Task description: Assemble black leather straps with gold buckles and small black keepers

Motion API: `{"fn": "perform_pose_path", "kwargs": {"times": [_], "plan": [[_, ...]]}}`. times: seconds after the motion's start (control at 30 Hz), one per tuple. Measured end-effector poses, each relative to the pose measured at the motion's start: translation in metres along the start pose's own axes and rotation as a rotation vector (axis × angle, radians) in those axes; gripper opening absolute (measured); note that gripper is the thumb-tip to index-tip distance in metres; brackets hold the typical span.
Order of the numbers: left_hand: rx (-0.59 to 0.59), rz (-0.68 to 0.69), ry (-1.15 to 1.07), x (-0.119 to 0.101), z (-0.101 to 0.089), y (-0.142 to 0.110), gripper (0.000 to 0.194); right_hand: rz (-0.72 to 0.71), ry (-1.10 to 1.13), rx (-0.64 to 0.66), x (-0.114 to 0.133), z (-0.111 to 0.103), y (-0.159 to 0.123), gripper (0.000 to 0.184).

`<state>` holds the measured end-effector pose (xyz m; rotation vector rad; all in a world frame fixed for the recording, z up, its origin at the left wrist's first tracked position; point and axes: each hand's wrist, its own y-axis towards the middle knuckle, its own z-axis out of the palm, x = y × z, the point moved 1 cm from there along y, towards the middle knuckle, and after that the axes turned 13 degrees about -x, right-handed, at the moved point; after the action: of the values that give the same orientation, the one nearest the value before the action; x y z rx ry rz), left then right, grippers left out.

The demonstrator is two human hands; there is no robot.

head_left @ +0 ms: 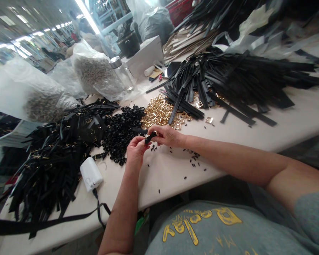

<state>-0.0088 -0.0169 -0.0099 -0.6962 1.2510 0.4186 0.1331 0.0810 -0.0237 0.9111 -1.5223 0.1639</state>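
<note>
Both my hands meet over the table in front of the small-parts piles. My left hand (137,147) pinches one end of a short black strap (150,137). At its other end, the fingers of my right hand (168,136) close on the strap, where a bit of gold metal shows, likely a buckle, though the fingers hide most of it. Just behind my hands lies a heap of gold buckles (159,111). A pile of black loops (122,138) sits to the left. Small black bits (193,156) are scattered on the table near my right wrist.
Many loose black straps (234,74) spread across the back right. Straps with gold buckles (55,159) are heaped at the left. A white device (91,174) with a cord stands near the left. Behind are a glass bottle (122,74), filled plastic bags (95,71) and a white box (146,55).
</note>
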Motion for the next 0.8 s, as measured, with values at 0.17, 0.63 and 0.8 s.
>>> {"fn": "perform_pose_path", "kwargs": {"times": [0.17, 0.63, 0.8], "plan": [[-0.011, -0.071, -0.026, -0.002, 0.001, -0.001, 0.035, -0.147, -0.109, 0.008, 0.001, -0.006, 0.001, 0.01], [0.025, -0.098, -0.089, -0.001, -0.001, -0.001, 0.034, -0.43, -0.394, -0.03, 0.004, -0.011, 0.002, 0.019], [0.042, -0.102, -0.101, -0.001, -0.003, -0.001, 0.034, -0.47, -0.424, -0.038, 0.007, -0.011, 0.002, 0.023]]}}
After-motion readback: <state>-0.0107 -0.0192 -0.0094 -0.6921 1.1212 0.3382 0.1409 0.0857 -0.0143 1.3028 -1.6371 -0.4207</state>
